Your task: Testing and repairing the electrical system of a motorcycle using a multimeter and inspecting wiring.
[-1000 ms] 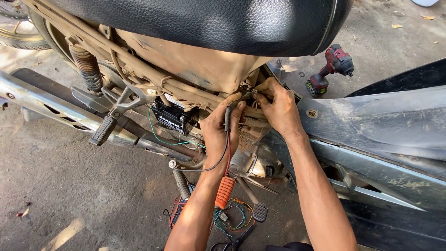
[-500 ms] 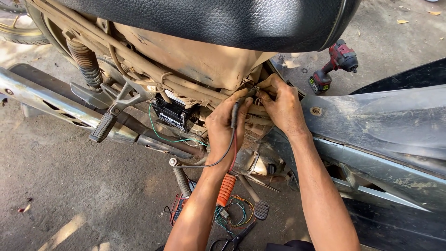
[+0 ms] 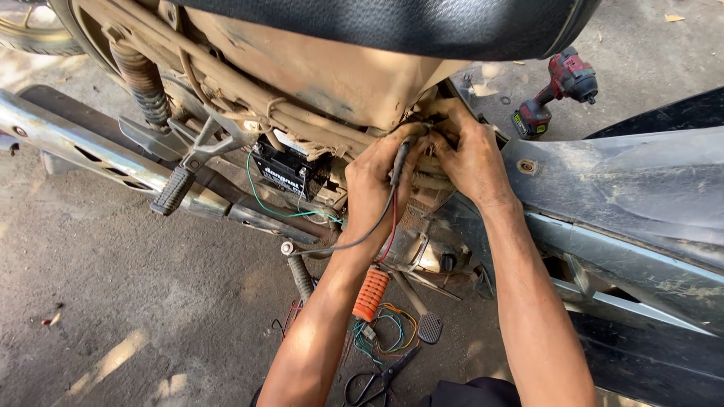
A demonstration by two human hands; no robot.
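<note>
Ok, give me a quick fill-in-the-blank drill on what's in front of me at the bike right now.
1. The left hand holds a dark probe with a thin ____ trailing down from it.
2. The power drill lying on the ground is ____ and black.
3. The scissors lie on the ground, near the person's ____ elbow.
4. The right hand reaches in just under the bike's black ____.

Missing words: wire; red; left; seat

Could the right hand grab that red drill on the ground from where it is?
Probably yes. The right hand is busy on the wiring under the seat, but the red drill lies on bare ground just beyond it, with nothing visible between them. It would have to let go of the wires first.
</note>
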